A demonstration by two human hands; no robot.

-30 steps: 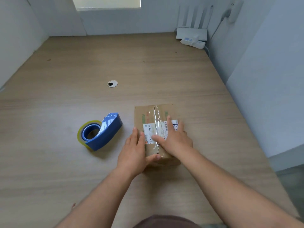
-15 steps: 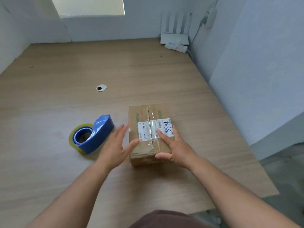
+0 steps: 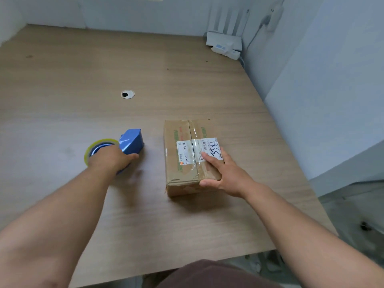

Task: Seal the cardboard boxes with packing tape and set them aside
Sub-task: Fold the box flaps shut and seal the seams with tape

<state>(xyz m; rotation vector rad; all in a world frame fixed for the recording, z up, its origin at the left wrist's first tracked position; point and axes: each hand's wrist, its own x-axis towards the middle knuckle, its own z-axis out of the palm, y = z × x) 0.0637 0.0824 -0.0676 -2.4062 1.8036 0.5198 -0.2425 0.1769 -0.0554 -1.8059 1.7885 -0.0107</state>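
Observation:
A small cardboard box (image 3: 182,167) lies on the wooden table (image 3: 145,69), with clear tape along its top seam and a white shipping label across it. My right hand (image 3: 224,173) rests on the box's near right corner, fingers flat on top and thumb against the near side. To the left lies a blue tape dispenser (image 3: 132,141) with a roll of clear yellowish tape. My left hand (image 3: 110,160) lies over the dispenser and covers much of the roll, thumb pointing right; its fingers are hidden behind the hand.
A round cable hole (image 3: 127,94) sits in the table's middle. A white router (image 3: 225,41) and a power strip stand at the far right corner against the wall. The table's right edge runs close to the box; its near edge is just before my body.
My left hand left the box's side and moved left onto the tape dispenser. My right hand stayed on the box's near right corner. The box has not shifted.

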